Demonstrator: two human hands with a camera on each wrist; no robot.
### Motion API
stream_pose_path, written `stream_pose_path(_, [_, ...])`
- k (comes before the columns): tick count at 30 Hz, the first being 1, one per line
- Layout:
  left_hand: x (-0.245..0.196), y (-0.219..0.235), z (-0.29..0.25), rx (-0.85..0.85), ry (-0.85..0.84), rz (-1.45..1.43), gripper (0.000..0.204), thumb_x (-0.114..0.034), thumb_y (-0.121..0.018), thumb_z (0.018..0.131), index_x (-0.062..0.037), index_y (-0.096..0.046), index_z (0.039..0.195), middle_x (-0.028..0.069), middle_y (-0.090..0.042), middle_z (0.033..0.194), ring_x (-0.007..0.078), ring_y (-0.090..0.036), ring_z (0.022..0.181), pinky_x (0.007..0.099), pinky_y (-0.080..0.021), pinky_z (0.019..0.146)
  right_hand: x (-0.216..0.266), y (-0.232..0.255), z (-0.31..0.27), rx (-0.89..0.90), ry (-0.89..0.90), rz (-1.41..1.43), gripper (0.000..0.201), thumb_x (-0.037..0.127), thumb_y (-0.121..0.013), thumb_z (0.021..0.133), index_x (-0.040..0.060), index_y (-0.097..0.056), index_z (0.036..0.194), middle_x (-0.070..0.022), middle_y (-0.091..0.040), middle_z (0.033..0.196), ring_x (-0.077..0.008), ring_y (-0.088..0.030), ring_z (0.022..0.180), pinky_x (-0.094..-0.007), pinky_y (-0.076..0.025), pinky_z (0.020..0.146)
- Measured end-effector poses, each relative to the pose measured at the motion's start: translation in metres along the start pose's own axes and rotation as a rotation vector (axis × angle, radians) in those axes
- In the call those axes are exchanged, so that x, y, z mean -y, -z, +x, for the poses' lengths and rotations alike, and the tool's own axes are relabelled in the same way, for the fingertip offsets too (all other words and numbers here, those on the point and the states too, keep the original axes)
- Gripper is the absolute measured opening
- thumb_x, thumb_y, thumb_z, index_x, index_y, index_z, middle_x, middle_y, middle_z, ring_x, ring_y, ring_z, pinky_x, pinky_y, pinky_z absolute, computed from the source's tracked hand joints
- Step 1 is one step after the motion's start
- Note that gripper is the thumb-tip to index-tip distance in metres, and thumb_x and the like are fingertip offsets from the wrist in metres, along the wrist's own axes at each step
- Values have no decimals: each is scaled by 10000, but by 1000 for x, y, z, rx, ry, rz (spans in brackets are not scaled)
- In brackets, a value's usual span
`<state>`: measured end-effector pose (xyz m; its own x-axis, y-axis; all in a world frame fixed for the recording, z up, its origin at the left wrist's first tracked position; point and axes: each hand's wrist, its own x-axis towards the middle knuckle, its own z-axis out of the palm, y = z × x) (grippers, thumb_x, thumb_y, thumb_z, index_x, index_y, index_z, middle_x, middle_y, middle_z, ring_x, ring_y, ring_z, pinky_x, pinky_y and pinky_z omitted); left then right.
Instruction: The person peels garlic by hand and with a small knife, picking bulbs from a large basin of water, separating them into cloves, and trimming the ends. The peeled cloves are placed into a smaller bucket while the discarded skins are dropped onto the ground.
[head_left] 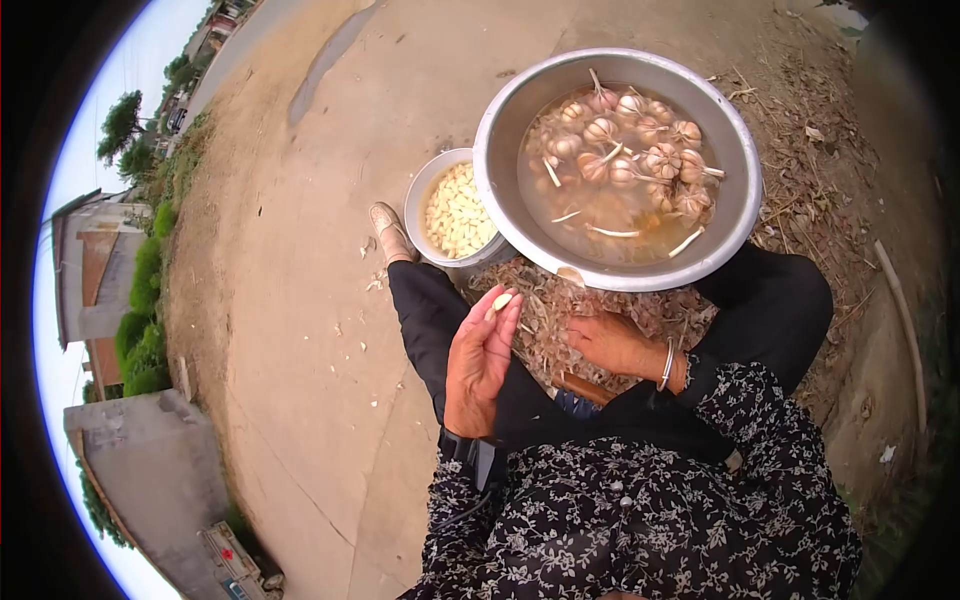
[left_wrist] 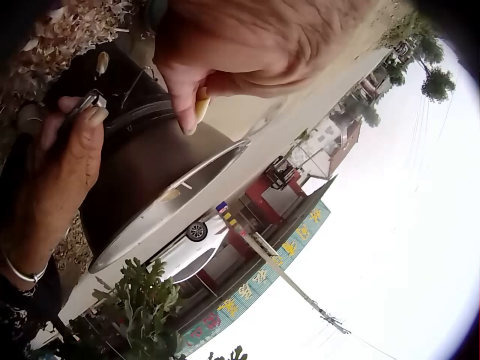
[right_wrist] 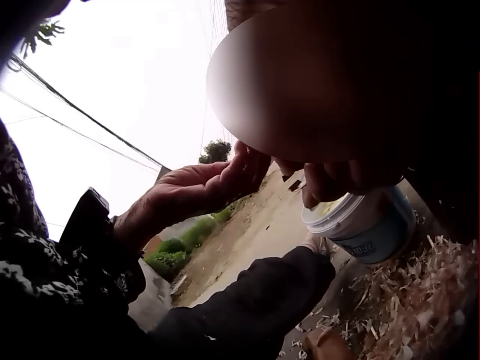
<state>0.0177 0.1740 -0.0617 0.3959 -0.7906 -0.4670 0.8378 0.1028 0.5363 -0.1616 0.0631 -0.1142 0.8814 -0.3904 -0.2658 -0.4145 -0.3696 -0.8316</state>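
Note:
My left hand (head_left: pixel 480 360) is raised in front of the small bucket's near side. Between thumb and fingertips it pinches a peeled garlic clove (head_left: pixel 502 301), pale and smooth, which the left wrist view also shows. Lower and to the right, my right hand (head_left: pixel 618 343) hovers over the loose garlic skins (head_left: pixel 530 300). In the left wrist view its thumb and fingers grip a small shiny metal tool (left_wrist: pixel 93 102), mostly hidden by the fingers. A wide metal basin (head_left: pixel 735 215) holds whole garlic bulbs (head_left: pixel 662 160) in brownish water, with cut stems floating.
Left of the basin stands a small bucket (head_left: pixel 416 205) with many peeled cloves (head_left: pixel 458 212). A wooden edge (head_left: pixel 583 388) shows between the person's dark-trousered legs (head_left: pixel 425 310). Dry litter (head_left: pixel 790 190) covers the ground at right; concrete (head_left: pixel 300 300) extends left, with scraps on it.

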Motion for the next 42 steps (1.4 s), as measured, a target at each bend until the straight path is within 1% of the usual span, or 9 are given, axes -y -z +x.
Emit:
stream_pose_path(7, [-60,8,64,-287,-466,627,442,-114,-546,918,64,-391,1292,209,-520,1206,271,-599,1024,315,-519,839,8,12,-5,10,51,-225,348,341,-474,902,25,-599,826,-188,-630,730,-376,-635,705,-466,-503,656])
stream_pose_path(11, [-64,14,45,-307,-472,801,348,-196,-555,925,23,-506,1191,145,-589,1130,199,-622,927,283,-508,778,9,19,0,167,183,40,381,368,-449,928,14,-576,873,-225,-606,745,-380,-613,725,-464,-469,684])
stream_pose_path(13, [-59,-3,28,-263,-482,817,283,-208,-542,933,7,-551,1117,119,-631,1041,172,-630,890,268,-510,759,0,9,10,543,-44,552,352,368,-464,944,38,-584,974,-225,-590,738,-397,-599,743,-461,-456,710])
stream_pose_path(14, [-57,-13,21,-204,-438,826,277,-209,-539,935,6,-554,1109,117,-638,1023,168,-634,867,262,-509,753,-5,7,5,315,216,-64,319,335,-514,917,34,-595,988,-204,-616,755,-380,-616,751,-456,-464,700])
stream_pose_path(17, [-58,-32,2,-98,-410,868,262,-214,-532,940,7,-567,1078,109,-652,988,154,-641,806,250,-505,727,-28,-14,-3,295,277,-895,279,290,-582,854,36,-600,968,-194,-633,763,-362,-630,770,-456,-476,694])
stream_pose_path(23, [-126,-58,-75,-110,-458,1323,233,-215,-548,934,1,-605,1000,95,-667,910,139,-636,765,249,-490,703,26,34,-40,149,265,-441,199,293,-610,818,152,-674,944,-156,-658,810,-316,-642,829,-490,-441,774])
stream_pose_path(29, [-206,-129,-99,-135,-601,1460,230,-261,-531,945,-51,-611,998,78,-663,906,125,-621,777,256,-480,723,56,96,-96,27,218,-388,241,274,-605,824,44,-582,891,-161,-628,732,-364,-630,709,-473,-476,655])
stream_pose_path(38, [-31,-165,130,320,-392,1675,195,-142,-542,924,26,-617,988,60,-657,876,122,-581,813,265,-464,768,6,48,-45,-89,83,-256,200,213,-542,800,37,-626,848,-167,-646,772,-349,-642,763,-458,-487,712])
stream_pose_path(42, [27,-165,187,294,-608,2351,216,-121,-610,801,-73,-633,1010,192,-648,954,349,-622,901,402,-490,786,-19,34,-45,-82,84,-267,191,171,-520,780,23,-625,837,-186,-657,798,-343,-653,764,-450,-508,700])
